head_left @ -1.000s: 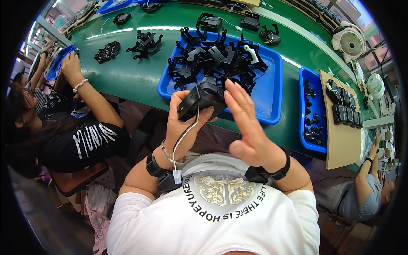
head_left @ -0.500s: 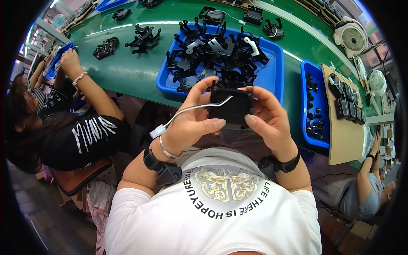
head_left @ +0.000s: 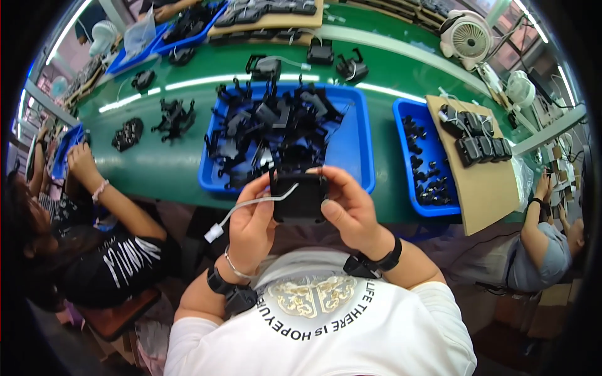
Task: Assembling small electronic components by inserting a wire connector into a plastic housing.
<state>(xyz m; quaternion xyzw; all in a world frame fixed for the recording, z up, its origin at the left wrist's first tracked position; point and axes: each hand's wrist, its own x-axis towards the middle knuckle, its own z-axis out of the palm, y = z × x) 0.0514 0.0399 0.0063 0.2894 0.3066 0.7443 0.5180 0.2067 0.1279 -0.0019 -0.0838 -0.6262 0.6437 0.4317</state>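
Note:
Between my two hands is a black box-shaped housing (head_left: 301, 203), held above my lap near the table's edge. A white cable (head_left: 256, 201) runs from its face across my left hand to a white plug that hangs free. My left hand (head_left: 252, 219) grips the housing's left side, and my right hand (head_left: 348, 210) grips its right side with the thumb on the face. A black bracket seems fitted around the housing's far edge; my fingers partly hide it. Just beyond my hands, a blue tray (head_left: 357, 147) holds a heap of black brackets (head_left: 276, 119).
Right of the tray stand a blue bin (head_left: 433, 210) of small black parts and a cardboard sheet (head_left: 467, 188) carrying black housings (head_left: 480, 147). Loose brackets (head_left: 172, 119) and a dark pile of small parts (head_left: 128, 134) lie left. Co-workers sit on both sides; a fan (head_left: 467, 39) stands far right.
The view has shifted, so the table's far side shows more. Both hands still hold the housing, now lower and further left in the picture. My left thumb has moved off its face toward the side.

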